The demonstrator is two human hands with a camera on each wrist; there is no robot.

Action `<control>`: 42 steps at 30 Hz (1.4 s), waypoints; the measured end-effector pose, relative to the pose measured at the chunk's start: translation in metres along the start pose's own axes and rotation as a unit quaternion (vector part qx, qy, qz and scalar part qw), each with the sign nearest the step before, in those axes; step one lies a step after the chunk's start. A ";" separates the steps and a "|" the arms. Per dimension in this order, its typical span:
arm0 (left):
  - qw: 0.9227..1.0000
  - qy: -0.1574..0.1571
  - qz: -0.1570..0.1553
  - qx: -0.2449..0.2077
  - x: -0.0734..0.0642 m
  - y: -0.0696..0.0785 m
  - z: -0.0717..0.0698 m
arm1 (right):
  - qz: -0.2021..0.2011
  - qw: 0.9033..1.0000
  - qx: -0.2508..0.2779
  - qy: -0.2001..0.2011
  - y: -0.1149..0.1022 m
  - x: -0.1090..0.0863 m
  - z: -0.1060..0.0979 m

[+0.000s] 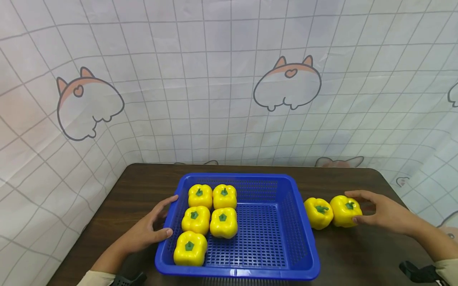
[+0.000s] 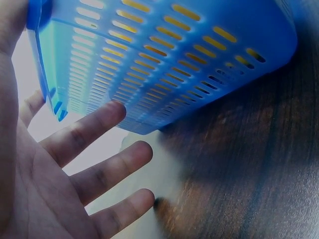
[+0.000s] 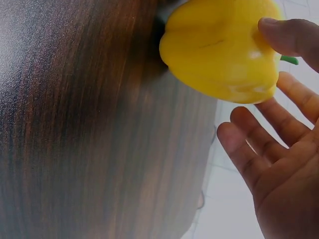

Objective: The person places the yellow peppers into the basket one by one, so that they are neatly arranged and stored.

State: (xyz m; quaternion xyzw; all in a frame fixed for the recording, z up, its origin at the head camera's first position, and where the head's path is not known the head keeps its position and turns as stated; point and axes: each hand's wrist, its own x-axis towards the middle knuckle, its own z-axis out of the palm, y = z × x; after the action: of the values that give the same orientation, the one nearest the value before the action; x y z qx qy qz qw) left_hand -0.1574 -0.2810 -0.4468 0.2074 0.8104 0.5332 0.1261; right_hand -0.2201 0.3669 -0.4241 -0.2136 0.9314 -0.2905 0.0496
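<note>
A blue plastic basket [image 1: 250, 272] stands on the table with several yellow bell peppers [image 1: 223, 223] grouped on its left side, green stems up. My left hand [image 1: 148, 230] rests at its left rim, thumb and index finger touching the edge. In the left wrist view the other fingers [image 2: 112, 172] stretch out beside the slotted wall. Right of the basket, two more bell peppers stand side by side. My right hand [image 1: 384, 210] holds the outer bell pepper [image 1: 345, 211] between thumb and fingers. The inner bell pepper [image 1: 318, 214] is between it and the basket.
The dark wood table [image 1: 143, 186] ends at a rounded back edge. Behind it hangs a pale grid-patterned cloth [image 1: 214, 99] with cartoon animals. Inside the basket, the perforated floor [image 1: 259, 234] shows on the right side.
</note>
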 end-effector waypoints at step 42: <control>1.000 -0.012 0.024 -0.011 -0.001 0.002 0.000 | -0.039 0.997 -0.032 0.056 -0.081 0.001 -0.046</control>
State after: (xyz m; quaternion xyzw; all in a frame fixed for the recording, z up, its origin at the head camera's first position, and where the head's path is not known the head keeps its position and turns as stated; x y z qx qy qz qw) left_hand -0.1557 -0.2810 -0.4454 0.2318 0.7977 0.5424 0.1257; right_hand -0.2011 0.3308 -0.3407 -0.2347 0.9325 -0.2737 -0.0212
